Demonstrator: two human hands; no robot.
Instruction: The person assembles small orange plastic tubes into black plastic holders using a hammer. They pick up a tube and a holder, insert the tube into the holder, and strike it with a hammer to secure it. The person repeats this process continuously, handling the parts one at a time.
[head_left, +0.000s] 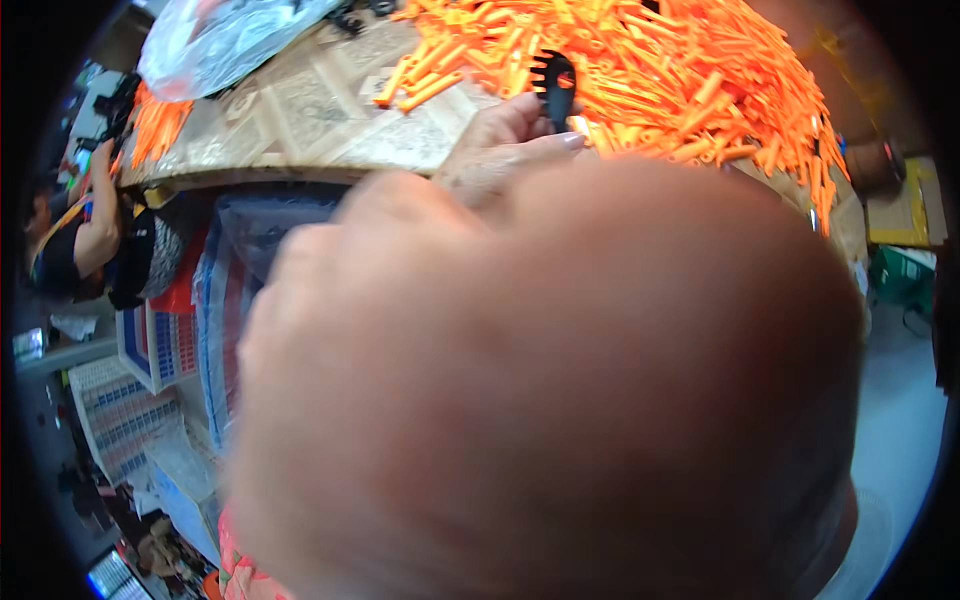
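The grip of the left hand (500, 138) is closed on a black toothed utensil head (558, 90), thumb along the right and fingers on the left. The head stands teeth outward above the far middle of the bench (325, 105), with an orange patch showing through its opening. Much nearer, the right hand (430, 320) looms large and blurred across the middle and right — whether its grip is apart or together, or holds anything, I cannot tell.

Just beyond and to the right of the utensil head, a broad heap of long orange pieces (690, 85) spreads over the far right of the bench, a few lying loose at its left edge. A crinkled clear plastic bag (225, 45) sits at the far left, with small black parts (347, 20) to its right and a smaller orange bunch (158, 125) near the bench's left edge.

Below that edge there is a dark wrapped bundle (275, 225). A co-worker (95, 235) is at the left — one arm raised toward the bench. Patterned crates (120, 415) stand nearer on the left; a green basket (900, 275) and a yellow-taped carton (903, 208) are at the right.
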